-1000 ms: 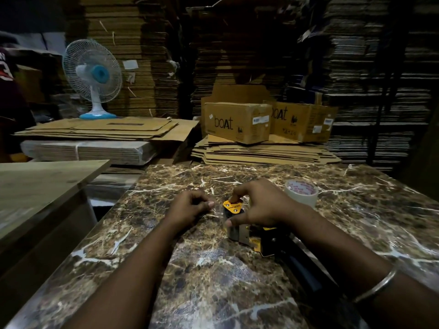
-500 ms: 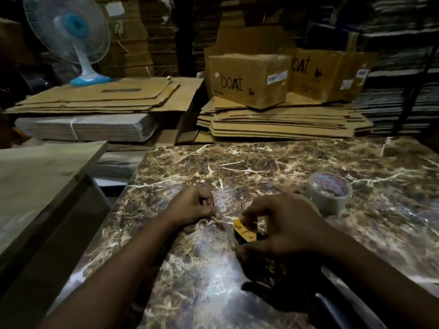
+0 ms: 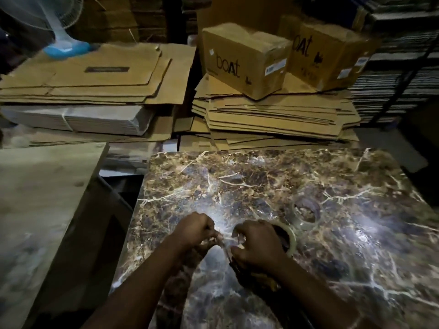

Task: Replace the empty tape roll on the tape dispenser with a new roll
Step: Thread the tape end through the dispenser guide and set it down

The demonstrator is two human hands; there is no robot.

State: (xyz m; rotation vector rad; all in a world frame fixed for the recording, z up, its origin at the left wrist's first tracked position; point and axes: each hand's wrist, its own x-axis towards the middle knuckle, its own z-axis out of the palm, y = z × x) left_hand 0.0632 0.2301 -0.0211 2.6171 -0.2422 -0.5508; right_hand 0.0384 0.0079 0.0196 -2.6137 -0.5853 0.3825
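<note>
pinching a thin strip of clear tape (image 3: 224,242), the left hand (image 3: 196,230) is curled tight. right hand (image 3: 257,248) grips the dispenser (image 3: 255,277) on the marble table (image 3: 344,245), fingers wrapped over it beside its roll (image 3: 288,238). a second roll (image 3: 306,213) lies flat just behind. boxes (image 3: 244,60) sit on stacked cardboard beyond.
</note>
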